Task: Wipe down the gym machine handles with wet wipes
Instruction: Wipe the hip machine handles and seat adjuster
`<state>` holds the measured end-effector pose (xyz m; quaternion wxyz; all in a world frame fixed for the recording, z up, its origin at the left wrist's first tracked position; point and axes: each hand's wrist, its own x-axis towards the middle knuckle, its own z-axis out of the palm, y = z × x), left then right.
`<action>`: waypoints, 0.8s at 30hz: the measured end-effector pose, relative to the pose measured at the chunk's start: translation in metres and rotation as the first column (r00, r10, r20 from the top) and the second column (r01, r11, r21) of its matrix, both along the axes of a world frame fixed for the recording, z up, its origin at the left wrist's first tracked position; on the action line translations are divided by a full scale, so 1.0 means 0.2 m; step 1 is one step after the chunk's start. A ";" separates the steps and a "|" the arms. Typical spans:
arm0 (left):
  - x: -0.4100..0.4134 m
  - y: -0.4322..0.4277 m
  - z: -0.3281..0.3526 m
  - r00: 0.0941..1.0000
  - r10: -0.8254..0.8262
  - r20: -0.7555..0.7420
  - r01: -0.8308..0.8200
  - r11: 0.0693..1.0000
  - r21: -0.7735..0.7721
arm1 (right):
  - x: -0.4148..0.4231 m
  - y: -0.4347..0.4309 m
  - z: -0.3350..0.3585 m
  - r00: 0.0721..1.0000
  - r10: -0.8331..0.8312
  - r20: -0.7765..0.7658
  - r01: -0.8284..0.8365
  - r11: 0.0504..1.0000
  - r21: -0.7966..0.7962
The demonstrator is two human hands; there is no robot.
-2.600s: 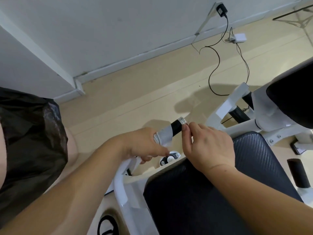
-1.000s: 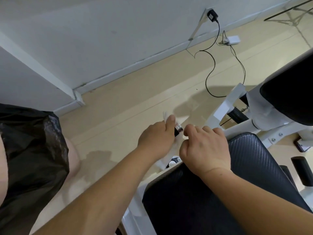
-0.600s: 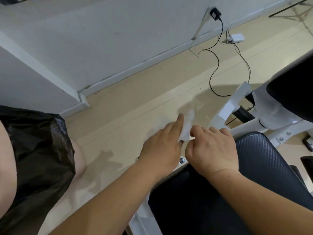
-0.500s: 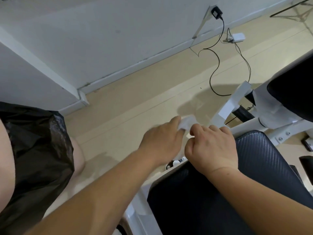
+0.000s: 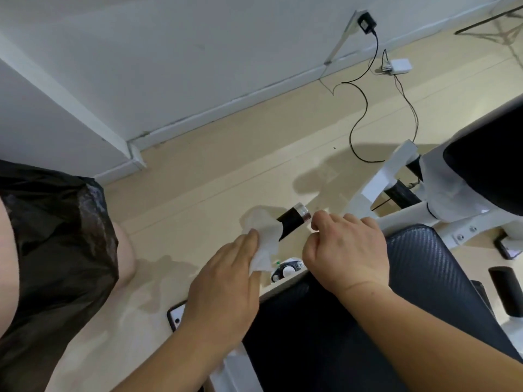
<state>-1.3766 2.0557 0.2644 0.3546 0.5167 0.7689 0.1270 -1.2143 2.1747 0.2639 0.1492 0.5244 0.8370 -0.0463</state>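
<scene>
Beige floor [image 5: 198, 176] meets a white wall, and at the left a crinkled black plastic bag [image 5: 56, 236] sits with its contents hidden. The left grip [image 5: 226, 281] lies with straight fingers, pressing a white wet wipe [image 5: 266, 236] wrapped round the black machine handle with a silver end cap [image 5: 291, 222]. The right grip [image 5: 348, 250] is curled closed just beside that cap, holding nothing visible.

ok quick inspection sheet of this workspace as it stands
surface: beige floor under the machine's black seat pad
job's things: wet wipe draped over the black handle, silver end cap bare
clutter: black bag at left; phone on the floor
grippers: left hand lays straight fingers on the wipe; right hand curled beside the cap, nothing seen in it
cables: black cable loops from a wall adapter across the floor
surroundings: white wall, skirting board
</scene>
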 end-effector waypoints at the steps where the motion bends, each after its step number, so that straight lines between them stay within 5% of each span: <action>1: 0.00 0.05 0.00 0.999 0.043 0.001 -0.043 0.997 -0.057 | 0.00 0.00 0.00 1.000 -0.004 -0.002 0.004 1.000 -0.002; 3: -0.01 0.23 -0.03 0.991 0.132 0.034 -0.118 0.955 -0.271 | 0.00 0.00 0.01 1.000 -0.012 -0.007 0.012 1.000 -0.016; 6: -0.03 0.45 -0.10 0.857 0.346 0.382 -0.137 0.867 -0.479 | -0.01 0.00 0.03 1.000 -0.027 -0.016 0.027 0.999 -0.032; 15: -0.09 -0.01 0.20 0.964 0.209 0.167 -0.197 0.977 -0.084 | -0.03 0.01 0.04 0.998 -0.054 -0.025 0.053 0.998 -0.035; 20: -0.08 0.04 0.32 0.871 0.333 0.360 -0.310 0.943 -0.122 | -0.03 -0.02 0.05 0.984 -0.109 -0.142 0.109 0.994 -0.014; 24: -0.01 0.14 0.40 0.621 0.487 0.615 -0.439 0.865 -0.242 | 0.01 -0.05 0.10 0.918 -0.225 -0.326 0.207 0.974 -0.091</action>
